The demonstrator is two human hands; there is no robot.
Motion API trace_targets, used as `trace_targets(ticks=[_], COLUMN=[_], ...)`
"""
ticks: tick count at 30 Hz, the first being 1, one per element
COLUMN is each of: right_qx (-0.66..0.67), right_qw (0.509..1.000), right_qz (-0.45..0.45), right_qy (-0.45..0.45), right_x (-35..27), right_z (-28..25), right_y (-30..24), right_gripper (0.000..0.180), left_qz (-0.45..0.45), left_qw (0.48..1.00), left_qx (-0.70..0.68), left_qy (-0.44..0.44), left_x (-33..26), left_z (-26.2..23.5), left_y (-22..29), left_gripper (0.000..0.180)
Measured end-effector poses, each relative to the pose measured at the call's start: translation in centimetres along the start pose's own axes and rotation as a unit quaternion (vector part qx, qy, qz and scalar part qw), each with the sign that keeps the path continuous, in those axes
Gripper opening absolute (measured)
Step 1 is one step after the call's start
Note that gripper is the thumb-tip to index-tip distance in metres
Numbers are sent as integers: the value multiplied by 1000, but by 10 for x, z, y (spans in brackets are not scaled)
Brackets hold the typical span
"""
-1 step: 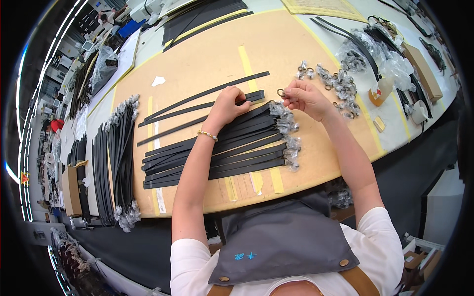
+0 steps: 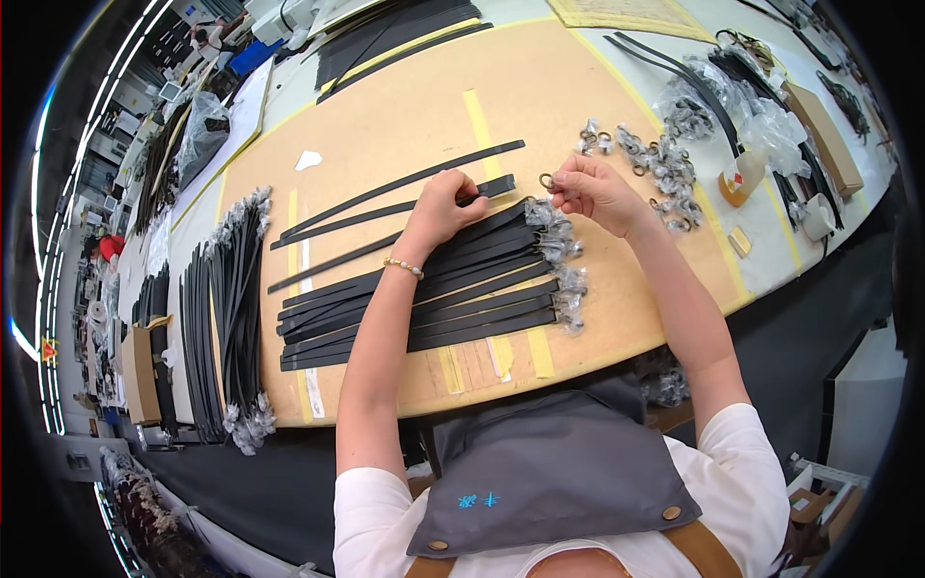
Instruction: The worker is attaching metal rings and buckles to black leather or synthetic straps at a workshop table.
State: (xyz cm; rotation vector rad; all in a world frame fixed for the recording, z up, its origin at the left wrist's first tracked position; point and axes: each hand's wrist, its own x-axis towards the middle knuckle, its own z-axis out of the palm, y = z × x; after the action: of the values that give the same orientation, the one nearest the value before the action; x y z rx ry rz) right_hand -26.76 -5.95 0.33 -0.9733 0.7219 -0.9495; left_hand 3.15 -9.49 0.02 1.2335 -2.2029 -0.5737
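Black strap lies on the brown board w/ its long axis running left-right, slightly uphill toward the right; its free end sits just left of the small metal ring. Left hand presses down on the strap near that end, fingers curled, closer of the two. Right hand pinches the ring betw. thumb & fingertips, other fingers loosely bent. Stack of finished straps just below; loose buckles to the right.
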Motion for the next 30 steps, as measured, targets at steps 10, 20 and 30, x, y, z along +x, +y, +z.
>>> trace_targets(ticks=[10, 20, 30], right_qx=[35, 77, 156], right_qw=[999, 993, 978], right_qz=[-23, -51, -40], right_qy=[16, -70, -132], right_x=[-1, -9, -16], right_z=[10, 35, 52], right_y=[2, 5, 13], right_gripper=[15, 13, 14], left_qz=[-84, -11, -37], left_qw=[982, 978, 912], left_qx=[-169, -210, -410], left_qy=[-12, -5, 4], left_x=[-13, -41, -53], left_z=[7, -19, -15], left_y=[12, 79, 81], left_gripper=[22, 21, 18])
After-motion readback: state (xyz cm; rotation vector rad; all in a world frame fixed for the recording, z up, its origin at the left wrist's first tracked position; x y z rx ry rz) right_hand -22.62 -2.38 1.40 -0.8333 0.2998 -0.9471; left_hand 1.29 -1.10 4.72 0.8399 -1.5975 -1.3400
